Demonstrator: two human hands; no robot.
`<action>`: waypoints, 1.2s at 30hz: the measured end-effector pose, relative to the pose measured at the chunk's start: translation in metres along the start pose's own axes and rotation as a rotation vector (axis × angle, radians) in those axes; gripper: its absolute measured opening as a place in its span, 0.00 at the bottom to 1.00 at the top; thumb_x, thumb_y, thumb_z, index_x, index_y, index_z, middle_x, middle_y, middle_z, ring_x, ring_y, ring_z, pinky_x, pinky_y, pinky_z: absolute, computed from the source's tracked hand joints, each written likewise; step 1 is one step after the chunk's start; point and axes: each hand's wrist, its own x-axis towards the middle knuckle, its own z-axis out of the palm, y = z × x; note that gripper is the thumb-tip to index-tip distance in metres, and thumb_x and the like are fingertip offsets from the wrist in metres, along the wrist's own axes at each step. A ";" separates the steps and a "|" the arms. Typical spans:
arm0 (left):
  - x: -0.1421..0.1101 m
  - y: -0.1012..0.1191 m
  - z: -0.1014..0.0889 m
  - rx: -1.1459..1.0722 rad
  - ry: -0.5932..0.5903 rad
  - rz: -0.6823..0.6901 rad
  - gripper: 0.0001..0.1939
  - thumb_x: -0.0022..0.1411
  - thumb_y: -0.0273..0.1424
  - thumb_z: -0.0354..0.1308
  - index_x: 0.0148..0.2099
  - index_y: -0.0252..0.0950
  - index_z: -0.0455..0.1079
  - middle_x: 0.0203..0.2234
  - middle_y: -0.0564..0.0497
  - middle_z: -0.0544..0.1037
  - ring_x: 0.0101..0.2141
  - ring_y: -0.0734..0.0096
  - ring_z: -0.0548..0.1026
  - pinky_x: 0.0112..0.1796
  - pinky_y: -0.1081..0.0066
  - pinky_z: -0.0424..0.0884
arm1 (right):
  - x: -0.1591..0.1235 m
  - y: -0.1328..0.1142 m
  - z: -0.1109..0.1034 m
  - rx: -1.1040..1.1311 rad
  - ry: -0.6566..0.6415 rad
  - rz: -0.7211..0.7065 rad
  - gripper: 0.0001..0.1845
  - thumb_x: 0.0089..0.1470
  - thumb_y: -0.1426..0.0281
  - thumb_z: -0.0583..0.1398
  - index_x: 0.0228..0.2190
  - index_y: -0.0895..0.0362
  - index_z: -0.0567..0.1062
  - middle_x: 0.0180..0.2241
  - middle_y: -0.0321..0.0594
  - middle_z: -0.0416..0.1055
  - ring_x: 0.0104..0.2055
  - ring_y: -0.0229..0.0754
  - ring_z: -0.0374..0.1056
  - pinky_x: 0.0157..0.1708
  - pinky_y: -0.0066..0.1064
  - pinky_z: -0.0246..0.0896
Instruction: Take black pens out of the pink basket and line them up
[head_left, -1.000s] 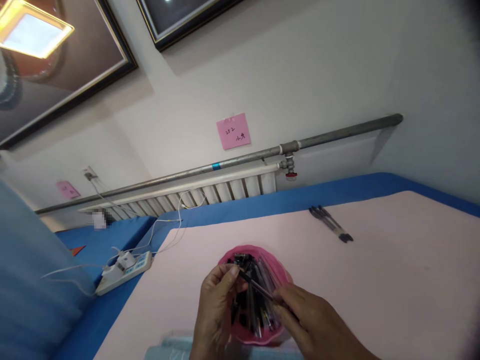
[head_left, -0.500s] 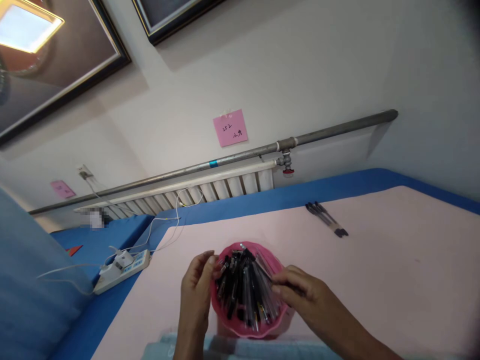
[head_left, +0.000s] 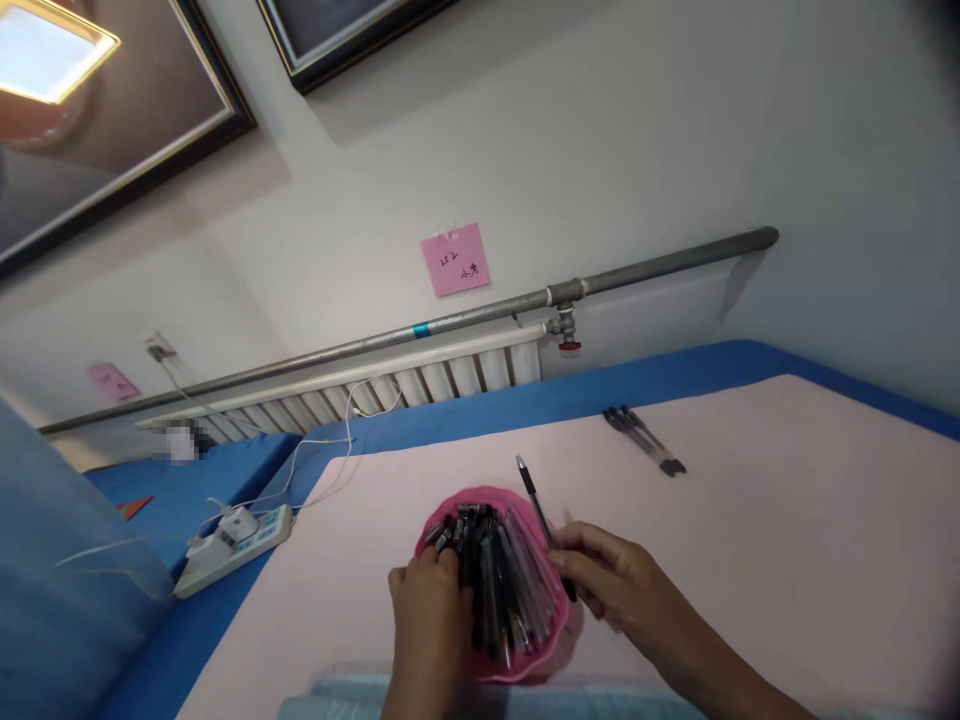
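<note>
A pink bowl (head_left: 556, 622) full of several black and clear pens (head_left: 495, 575) sits on the pink tabletop near me. My left hand (head_left: 427, 620) lies curled over the bowl's left rim, fingertips among the pen caps. My right hand (head_left: 611, 580) pinches one black pen (head_left: 534, 495) at the bowl's right edge, its tip pointing up and away from me. A small bunch of black pens (head_left: 643, 440) lies apart on the table at the far right.
The pink table surface (head_left: 750, 540) has a blue border (head_left: 570, 395). A white power strip with cables (head_left: 232, 540) sits at the left. A radiator and a grey pipe (head_left: 570, 295) run along the wall, with a pink note (head_left: 454, 260) above.
My right hand has drawn one pen out of the bowl and now holds it upright. My left hand moved from the bowl's left side onto its rim and pens.
</note>
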 end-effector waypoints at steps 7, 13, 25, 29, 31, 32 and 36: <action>-0.002 0.005 -0.004 0.000 -0.014 0.023 0.13 0.52 0.24 0.46 0.35 0.36 0.71 0.37 0.45 0.76 0.40 0.60 0.72 0.39 0.63 0.57 | 0.001 0.001 0.001 0.070 -0.018 0.020 0.09 0.46 0.64 0.56 0.26 0.57 0.70 0.14 0.28 0.58 0.16 0.30 0.52 0.14 0.23 0.43; 0.001 -0.010 -0.004 -0.433 0.007 -0.026 0.06 0.49 0.25 0.51 0.30 0.37 0.69 0.28 0.47 0.77 0.32 0.63 0.73 0.34 0.68 0.61 | 0.001 0.000 0.000 0.125 -0.053 0.035 0.08 0.46 0.66 0.56 0.26 0.57 0.70 0.14 0.28 0.59 0.16 0.30 0.53 0.14 0.23 0.44; 0.001 -0.011 -0.021 -1.913 -0.052 -0.282 0.14 0.40 0.24 0.67 0.33 0.32 0.70 0.25 0.51 0.76 0.26 0.75 0.74 0.29 0.75 0.70 | -0.009 0.007 0.008 -0.151 -0.282 -0.091 0.08 0.50 0.65 0.54 0.28 0.56 0.70 0.18 0.29 0.60 0.19 0.32 0.56 0.19 0.23 0.49; 0.005 -0.015 -0.022 -2.052 0.015 -0.336 0.11 0.44 0.20 0.64 0.33 0.33 0.70 0.26 0.50 0.76 0.28 0.73 0.75 0.30 0.74 0.72 | -0.010 0.017 0.013 -0.405 -0.313 -0.193 0.08 0.49 0.68 0.55 0.24 0.56 0.72 0.20 0.31 0.64 0.23 0.33 0.57 0.23 0.24 0.49; 0.005 -0.016 -0.021 -2.067 -0.005 -0.315 0.09 0.46 0.20 0.63 0.32 0.32 0.70 0.25 0.49 0.76 0.27 0.73 0.75 0.29 0.74 0.72 | -0.009 0.020 0.015 -0.474 -0.303 -0.218 0.08 0.50 0.68 0.54 0.24 0.56 0.72 0.21 0.31 0.65 0.23 0.33 0.57 0.24 0.24 0.48; 0.005 -0.015 -0.021 -2.066 -0.019 -0.298 0.08 0.46 0.20 0.63 0.31 0.32 0.70 0.25 0.49 0.76 0.27 0.73 0.75 0.29 0.74 0.72 | -0.009 0.021 0.015 -0.495 -0.296 -0.220 0.09 0.50 0.68 0.54 0.24 0.56 0.72 0.21 0.31 0.65 0.23 0.33 0.56 0.24 0.24 0.48; 0.003 -0.013 -0.020 -2.038 -0.035 -0.261 0.08 0.45 0.21 0.64 0.31 0.32 0.69 0.25 0.50 0.76 0.26 0.73 0.74 0.28 0.75 0.72 | -0.008 0.022 0.014 -0.525 -0.300 -0.224 0.10 0.51 0.68 0.53 0.25 0.56 0.72 0.21 0.31 0.66 0.24 0.33 0.57 0.24 0.23 0.48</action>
